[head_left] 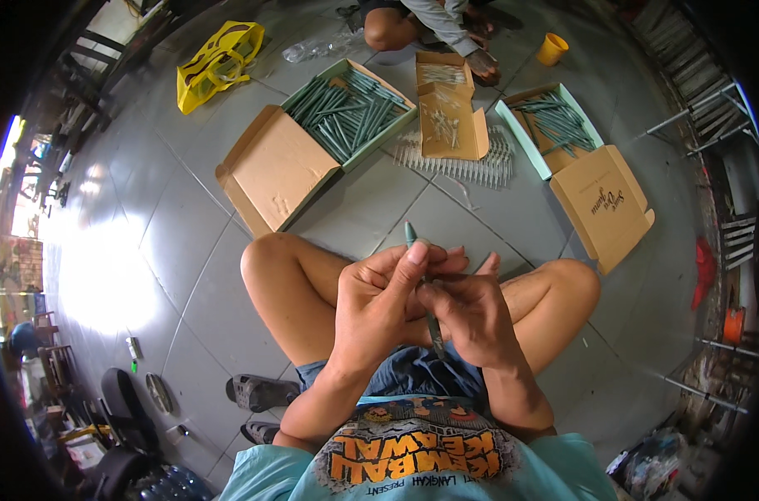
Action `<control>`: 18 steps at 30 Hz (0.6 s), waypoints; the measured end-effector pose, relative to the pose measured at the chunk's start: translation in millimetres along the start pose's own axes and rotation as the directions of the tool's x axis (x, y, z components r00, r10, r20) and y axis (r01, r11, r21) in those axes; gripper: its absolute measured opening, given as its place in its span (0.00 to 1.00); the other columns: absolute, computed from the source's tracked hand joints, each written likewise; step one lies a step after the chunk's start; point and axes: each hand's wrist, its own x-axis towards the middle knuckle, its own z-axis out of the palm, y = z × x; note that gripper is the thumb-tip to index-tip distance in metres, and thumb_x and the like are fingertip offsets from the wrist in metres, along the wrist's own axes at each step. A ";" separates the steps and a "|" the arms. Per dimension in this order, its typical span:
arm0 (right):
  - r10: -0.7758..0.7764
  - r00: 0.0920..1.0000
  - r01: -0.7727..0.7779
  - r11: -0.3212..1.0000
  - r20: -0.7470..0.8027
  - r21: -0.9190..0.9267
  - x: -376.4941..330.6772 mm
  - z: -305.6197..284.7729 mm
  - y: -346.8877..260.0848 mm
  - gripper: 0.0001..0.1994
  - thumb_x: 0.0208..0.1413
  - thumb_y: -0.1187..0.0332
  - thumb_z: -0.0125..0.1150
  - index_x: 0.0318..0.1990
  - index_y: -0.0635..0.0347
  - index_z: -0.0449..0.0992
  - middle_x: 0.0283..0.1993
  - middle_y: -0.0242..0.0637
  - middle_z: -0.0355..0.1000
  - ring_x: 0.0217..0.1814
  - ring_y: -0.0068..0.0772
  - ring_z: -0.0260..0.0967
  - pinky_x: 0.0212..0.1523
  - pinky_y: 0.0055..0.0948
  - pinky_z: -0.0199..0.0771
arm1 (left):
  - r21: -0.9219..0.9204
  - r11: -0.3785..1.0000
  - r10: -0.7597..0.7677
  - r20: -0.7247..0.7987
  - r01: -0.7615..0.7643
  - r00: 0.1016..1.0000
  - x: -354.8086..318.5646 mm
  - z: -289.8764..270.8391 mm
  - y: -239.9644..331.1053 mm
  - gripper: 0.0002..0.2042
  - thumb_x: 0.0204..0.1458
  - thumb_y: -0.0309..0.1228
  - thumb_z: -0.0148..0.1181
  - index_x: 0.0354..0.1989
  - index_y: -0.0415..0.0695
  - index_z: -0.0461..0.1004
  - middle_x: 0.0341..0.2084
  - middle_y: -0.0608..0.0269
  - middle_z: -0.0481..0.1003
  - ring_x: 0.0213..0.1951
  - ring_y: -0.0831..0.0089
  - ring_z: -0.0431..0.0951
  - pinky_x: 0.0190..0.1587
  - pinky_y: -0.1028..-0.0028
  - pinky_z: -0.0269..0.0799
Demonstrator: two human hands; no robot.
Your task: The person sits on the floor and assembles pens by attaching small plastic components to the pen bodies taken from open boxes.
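Observation:
I sit cross-legged on a grey tiled floor. Both my hands hold one thin grey-green pen [412,236] upright in front of my chest. My left hand [383,305] wraps its upper part, thumb near the tip. My right hand [471,313] pinches the lower part, where the pen's dark end points down toward my shorts. My fingers hide the middle of the pen.
An open box [300,171] full of grey-green pens lies ahead left, another open box [600,196] of them ahead right. Between them sit a small carton [471,134] of small white parts and a row of white pieces [471,167]. Another person [438,25] sits opposite by a yellow cup [552,48]. A yellow bag [219,63] lies far left.

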 end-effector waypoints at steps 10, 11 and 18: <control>0.068 0.997 -0.071 0.993 -0.032 -0.092 -14.4 -7.7 10.1 0.12 0.65 0.69 0.55 0.45 0.71 0.78 0.31 0.29 0.75 0.32 0.11 0.64 0.33 0.14 0.63 | 0.071 0.991 -0.109 -0.053 0.113 0.993 -0.8 -4.5 -8.1 0.18 0.65 0.41 0.53 0.41 0.33 0.75 0.39 0.45 0.80 0.33 0.73 0.83 0.30 0.79 0.80; 0.076 0.997 -0.078 0.988 -0.024 -0.132 -14.6 -11.1 8.5 0.12 0.65 0.69 0.54 0.45 0.72 0.77 0.32 0.30 0.75 0.32 0.12 0.65 0.34 0.14 0.64 | 0.022 0.994 -0.108 -0.034 0.109 0.994 0.9 -3.1 -9.1 0.18 0.65 0.40 0.53 0.41 0.33 0.75 0.40 0.45 0.80 0.33 0.73 0.83 0.30 0.79 0.80; 0.023 1.000 -0.023 0.995 0.001 -0.100 -9.0 -10.4 15.2 0.12 0.67 0.66 0.54 0.46 0.66 0.78 0.36 0.32 0.74 0.36 0.16 0.67 0.35 0.18 0.66 | 0.056 0.990 -0.134 0.099 0.129 0.986 -3.1 -9.2 -2.6 0.16 0.64 0.36 0.54 0.46 0.31 0.73 0.44 0.45 0.79 0.33 0.73 0.83 0.29 0.79 0.80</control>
